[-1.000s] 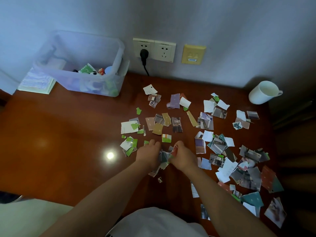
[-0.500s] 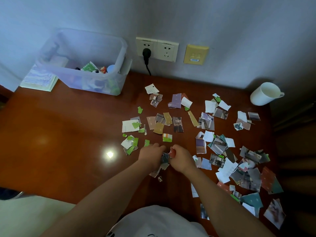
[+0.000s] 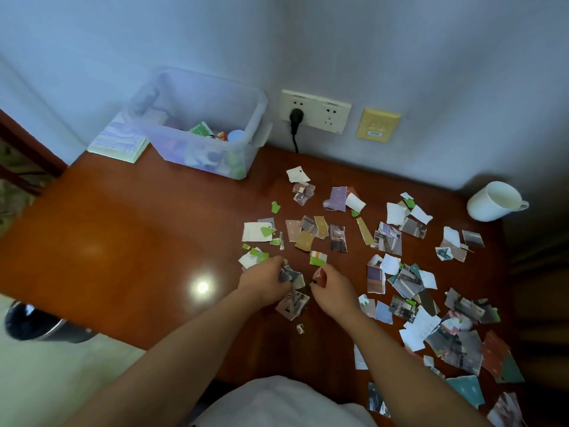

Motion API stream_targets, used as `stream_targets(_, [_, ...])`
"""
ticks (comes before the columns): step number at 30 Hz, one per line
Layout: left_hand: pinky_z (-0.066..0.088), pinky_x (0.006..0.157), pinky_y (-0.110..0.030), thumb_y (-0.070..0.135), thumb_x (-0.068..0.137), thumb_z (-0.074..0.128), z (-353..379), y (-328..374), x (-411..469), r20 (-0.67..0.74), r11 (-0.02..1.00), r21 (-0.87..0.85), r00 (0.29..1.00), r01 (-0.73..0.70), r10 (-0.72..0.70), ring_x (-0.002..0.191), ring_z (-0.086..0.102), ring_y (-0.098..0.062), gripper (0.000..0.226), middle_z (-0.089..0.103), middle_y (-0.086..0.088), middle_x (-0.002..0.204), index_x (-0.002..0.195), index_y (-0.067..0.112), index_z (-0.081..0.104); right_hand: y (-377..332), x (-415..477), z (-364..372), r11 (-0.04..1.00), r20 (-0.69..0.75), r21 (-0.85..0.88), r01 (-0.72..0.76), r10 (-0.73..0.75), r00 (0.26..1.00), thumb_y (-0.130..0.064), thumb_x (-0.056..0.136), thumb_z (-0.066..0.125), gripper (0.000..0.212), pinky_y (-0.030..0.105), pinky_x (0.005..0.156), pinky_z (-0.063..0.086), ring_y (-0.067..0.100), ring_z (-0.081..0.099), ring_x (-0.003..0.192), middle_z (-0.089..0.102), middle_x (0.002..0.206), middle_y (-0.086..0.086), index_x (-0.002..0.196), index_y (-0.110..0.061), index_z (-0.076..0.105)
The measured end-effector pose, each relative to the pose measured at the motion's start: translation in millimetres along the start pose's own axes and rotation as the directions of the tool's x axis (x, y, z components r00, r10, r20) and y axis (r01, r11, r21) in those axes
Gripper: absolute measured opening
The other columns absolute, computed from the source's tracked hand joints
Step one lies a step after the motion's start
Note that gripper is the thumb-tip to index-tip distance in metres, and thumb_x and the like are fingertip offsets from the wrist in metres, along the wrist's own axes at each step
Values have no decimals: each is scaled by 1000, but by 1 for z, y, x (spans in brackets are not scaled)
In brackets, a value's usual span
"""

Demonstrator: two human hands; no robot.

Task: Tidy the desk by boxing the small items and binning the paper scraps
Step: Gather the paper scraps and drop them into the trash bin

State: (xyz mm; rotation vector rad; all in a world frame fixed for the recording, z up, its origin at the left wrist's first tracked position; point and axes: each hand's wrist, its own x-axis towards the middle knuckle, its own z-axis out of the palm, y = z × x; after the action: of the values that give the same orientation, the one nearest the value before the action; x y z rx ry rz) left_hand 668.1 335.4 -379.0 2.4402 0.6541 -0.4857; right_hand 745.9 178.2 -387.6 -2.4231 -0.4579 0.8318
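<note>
Many torn paper scraps (image 3: 397,238) lie scattered over the right half of the wooden desk (image 3: 129,241). My left hand (image 3: 264,280) grips a small bunch of scraps (image 3: 291,275) near the desk's middle. My right hand (image 3: 334,289) is just to its right and pinches a reddish scrap (image 3: 320,274) between thumb and fingers. More scraps (image 3: 292,303) lie under and between both hands. A clear plastic box (image 3: 197,124) with small items inside stands at the back left against the wall. A dark bin (image 3: 34,323) sits on the floor at the left.
A white mug (image 3: 492,200) stands at the back right corner. A notepad (image 3: 118,141) lies left of the box. A black plug and cord (image 3: 295,124) hang from the wall socket behind the desk. The desk's right edge meets a dark gap.
The view has shifted so the desk sits further right. My hands have drawn slightly apart, the left holding its bunch of scraps, the right lifting the reddish piece.
</note>
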Motion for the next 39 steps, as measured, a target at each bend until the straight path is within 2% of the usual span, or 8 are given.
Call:
stream_targets(3, [45, 69, -33, 41, 84, 57, -14, -21, -14, -51, 997, -54, 997, 53, -55, 96, 61, -26, 25, 62, 0, 98, 94, 22, 46, -25, 1, 5, 996, 13, -67, 50, -49, 999, -25, 87, 60, 10, 37, 66, 48, 25, 59, 80, 61, 85, 1, 92, -20, 53])
stream_targets(8, [36, 65, -30, 44, 85, 56, -39, -66, -46, -156, 986, -75, 974, 152, -162, 88, 57, -20, 28, 59, 2, 96, 98, 20, 50, -81, 2, 26, 967, 94, -157, 199, -186, 978, -25, 86, 60, 9, 38, 69, 51, 23, 60, 81, 61, 85, -2, 91, -23, 52])
stream_targets(13, [49, 69, -34, 47, 79, 56, -60, -129, -83, -208, 946, -199, 932, 256, -296, 85, 61, -19, 30, 58, 7, 86, 96, 22, 53, -145, -4, 68, 903, 177, -234, 361, -326, 929, -30, 84, 61, 13, 35, 74, 50, 20, 61, 89, 64, 94, -5, 95, -26, 56])
stream_targets(20, [44, 64, -31, 46, 80, 55, -98, -242, -158, -277, 874, -327, 848, 359, -452, 78, 59, -17, 28, 60, 4, 86, 93, 21, 50, -253, -25, 157, 825, 304, -219, 520, -449, 840, -28, 84, 61, 9, 35, 73, 51, 21, 62, 85, 66, 89, -7, 90, -24, 55])
stream_targets(24, [47, 72, -31, 46, 78, 57, -122, -317, -209, -282, 818, -386, 789, 427, -545, 87, 61, -20, 26, 60, 6, 90, 92, 26, 48, -321, -51, 221, 790, 378, -178, 587, -496, 782, -24, 83, 61, 8, 35, 71, 49, 19, 60, 80, 63, 83, -7, 86, -24, 54])
stream_targets(27, [50, 76, -30, 47, 80, 57, -138, -374, -246, -287, 778, -417, 744, 470, -603, 91, 62, -20, 33, 62, 7, 95, 105, 26, 51, -368, -72, 274, 768, 413, -135, 627, -531, 740, -28, 79, 64, 12, 33, 69, 50, 18, 60, 77, 63, 80, -8, 83, -25, 54])
stream_targets(35, [46, 80, -31, 50, 82, 56, -162, -499, -332, -264, 663, -458, 622, 592, -737, 104, 59, -22, 47, 61, 2, 118, 121, 24, 50, -459, -118, 394, 683, 505, -108, 723, -589, 632, -20, 84, 60, 8, 39, 81, 52, 21, 61, 88, 65, 93, -2, 91, -19, 58])
stream_targets(39, [39, 69, -27, 50, 83, 57, -162, -547, -353, -241, 611, -500, 579, 614, -779, 94, 57, -19, 41, 63, 2, 115, 114, 23, 50, -492, -127, 434, 636, 573, -121, 762, -582, 577, -20, 89, 59, 7, 35, 79, 51, 19, 60, 88, 64, 95, -2, 94, -20, 56])
